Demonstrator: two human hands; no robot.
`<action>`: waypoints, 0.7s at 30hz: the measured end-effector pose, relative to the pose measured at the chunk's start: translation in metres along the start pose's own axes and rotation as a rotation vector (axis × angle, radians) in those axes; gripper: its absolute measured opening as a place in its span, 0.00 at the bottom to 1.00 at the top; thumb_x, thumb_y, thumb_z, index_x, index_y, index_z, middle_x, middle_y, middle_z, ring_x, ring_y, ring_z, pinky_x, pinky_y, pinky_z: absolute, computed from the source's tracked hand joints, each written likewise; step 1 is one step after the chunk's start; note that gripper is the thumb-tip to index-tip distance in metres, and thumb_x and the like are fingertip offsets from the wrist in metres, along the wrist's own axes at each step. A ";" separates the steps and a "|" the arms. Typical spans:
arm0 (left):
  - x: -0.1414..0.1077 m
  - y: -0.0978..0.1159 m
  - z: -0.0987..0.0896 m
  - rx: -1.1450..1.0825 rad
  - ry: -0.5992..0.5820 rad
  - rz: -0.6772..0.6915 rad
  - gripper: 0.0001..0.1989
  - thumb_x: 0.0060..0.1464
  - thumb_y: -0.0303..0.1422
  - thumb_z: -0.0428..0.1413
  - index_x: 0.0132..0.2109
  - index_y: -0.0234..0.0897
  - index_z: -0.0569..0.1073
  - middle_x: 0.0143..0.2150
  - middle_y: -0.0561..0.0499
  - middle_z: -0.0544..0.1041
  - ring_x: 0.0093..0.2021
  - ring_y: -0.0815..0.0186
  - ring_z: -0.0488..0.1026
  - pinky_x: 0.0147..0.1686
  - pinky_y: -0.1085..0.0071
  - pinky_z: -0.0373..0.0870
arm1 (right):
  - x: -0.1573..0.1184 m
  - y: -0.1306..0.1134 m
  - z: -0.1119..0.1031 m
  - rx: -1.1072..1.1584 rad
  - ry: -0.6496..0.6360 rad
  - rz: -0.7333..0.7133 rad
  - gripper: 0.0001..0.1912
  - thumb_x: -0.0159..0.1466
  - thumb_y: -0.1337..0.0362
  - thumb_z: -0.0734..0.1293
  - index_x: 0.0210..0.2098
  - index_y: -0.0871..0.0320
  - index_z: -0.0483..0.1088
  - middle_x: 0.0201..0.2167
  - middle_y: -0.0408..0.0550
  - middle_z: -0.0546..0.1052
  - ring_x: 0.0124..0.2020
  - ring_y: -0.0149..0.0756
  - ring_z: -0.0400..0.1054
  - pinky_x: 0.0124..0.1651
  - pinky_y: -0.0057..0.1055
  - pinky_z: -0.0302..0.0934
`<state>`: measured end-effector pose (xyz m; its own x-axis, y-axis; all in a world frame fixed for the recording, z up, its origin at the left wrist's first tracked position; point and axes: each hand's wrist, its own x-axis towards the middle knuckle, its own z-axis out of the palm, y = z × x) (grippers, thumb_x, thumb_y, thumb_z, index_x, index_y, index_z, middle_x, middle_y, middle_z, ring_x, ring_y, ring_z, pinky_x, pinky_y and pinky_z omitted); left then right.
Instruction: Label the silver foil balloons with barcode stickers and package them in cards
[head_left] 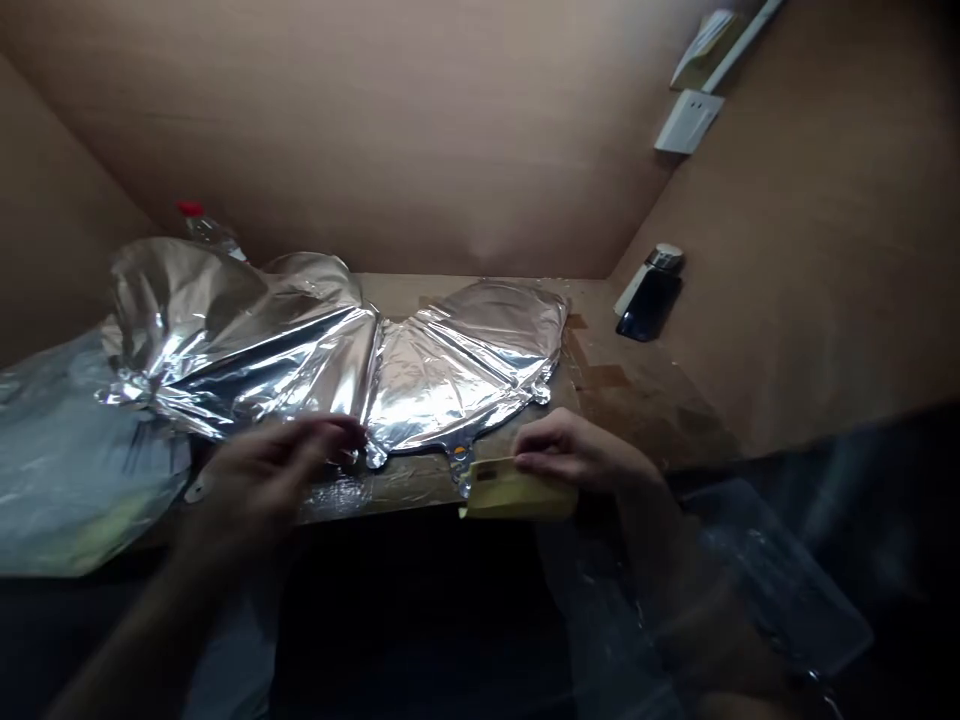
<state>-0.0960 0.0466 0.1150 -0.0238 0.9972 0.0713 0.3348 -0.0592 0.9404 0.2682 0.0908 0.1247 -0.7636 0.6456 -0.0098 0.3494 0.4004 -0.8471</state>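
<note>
Your left hand (262, 480) is curled, with its fingers (330, 430) at the low edge of the silver foil balloon (450, 380). You can't tell if it grips the balloon. Your right hand (577, 450) is closed on a yellow card (517, 492), pinching it, and the card sits by the balloon's small neck (459, 470). The balloon lies flat and crinkly on a wood table (622, 400), past both hands. Left of your left hand, a clear plastic bag (75, 470) lies in a heap and touches the balloon. Past the bag stands a bottle with a red cap (206, 230), half behind the balloon. Right of your right hand, a clear plastic sheet (780, 570) hangs in front of your arm and blocks some of it. Far past that hand, a dark phone (649, 305) sits by the wall, with a white wall switch (688, 120) above it.
</note>
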 end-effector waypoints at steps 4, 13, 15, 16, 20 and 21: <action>-0.010 -0.008 0.065 -0.205 -0.471 -0.067 0.17 0.65 0.44 0.54 0.48 0.36 0.79 0.38 0.48 0.81 0.38 0.63 0.77 0.39 0.70 0.75 | 0.031 -0.006 0.033 -0.028 0.037 0.006 0.11 0.71 0.61 0.65 0.37 0.61 0.75 0.29 0.43 0.74 0.31 0.31 0.66 0.34 0.25 0.58; -0.012 -0.041 0.084 -0.308 -0.289 -0.147 0.17 0.64 0.42 0.55 0.37 0.32 0.77 0.29 0.53 0.74 0.28 0.69 0.67 0.30 0.74 0.64 | 0.056 0.003 0.089 -0.629 0.324 -0.052 0.16 0.72 0.67 0.64 0.58 0.54 0.70 0.49 0.51 0.79 0.50 0.44 0.70 0.54 0.41 0.57; -0.012 -0.044 0.086 -0.324 -0.257 -0.138 0.16 0.63 0.42 0.55 0.36 0.32 0.77 0.30 0.52 0.74 0.29 0.69 0.67 0.30 0.74 0.64 | 0.060 0.008 0.105 -0.655 0.382 -0.109 0.16 0.72 0.68 0.63 0.58 0.56 0.70 0.48 0.52 0.79 0.50 0.43 0.71 0.54 0.41 0.57; -0.012 -0.045 0.086 -0.324 -0.245 -0.127 0.16 0.63 0.41 0.55 0.36 0.32 0.77 0.30 0.52 0.74 0.30 0.68 0.68 0.31 0.74 0.64 | 0.061 0.011 0.111 -0.656 0.421 -0.143 0.16 0.72 0.68 0.63 0.58 0.57 0.70 0.49 0.53 0.79 0.49 0.43 0.71 0.53 0.42 0.57; -0.013 -0.047 0.086 -0.320 -0.219 -0.128 0.16 0.63 0.42 0.56 0.37 0.32 0.79 0.32 0.51 0.76 0.33 0.66 0.69 0.33 0.73 0.65 | 0.062 0.022 0.122 -0.699 0.548 -0.293 0.17 0.72 0.70 0.62 0.59 0.60 0.68 0.51 0.56 0.78 0.49 0.45 0.71 0.50 0.44 0.60; -0.014 -0.047 0.085 -0.330 -0.217 -0.141 0.16 0.62 0.42 0.56 0.38 0.32 0.79 0.33 0.51 0.77 0.34 0.66 0.70 0.34 0.73 0.66 | 0.061 0.025 0.123 -0.710 0.563 -0.333 0.17 0.72 0.70 0.62 0.59 0.60 0.68 0.50 0.56 0.78 0.48 0.45 0.71 0.49 0.44 0.62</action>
<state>-0.0309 0.0394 0.0413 0.1626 0.9812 -0.1039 0.0217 0.1017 0.9946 0.1635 0.0606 0.0381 -0.5749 0.5713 0.5858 0.5505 0.7997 -0.2397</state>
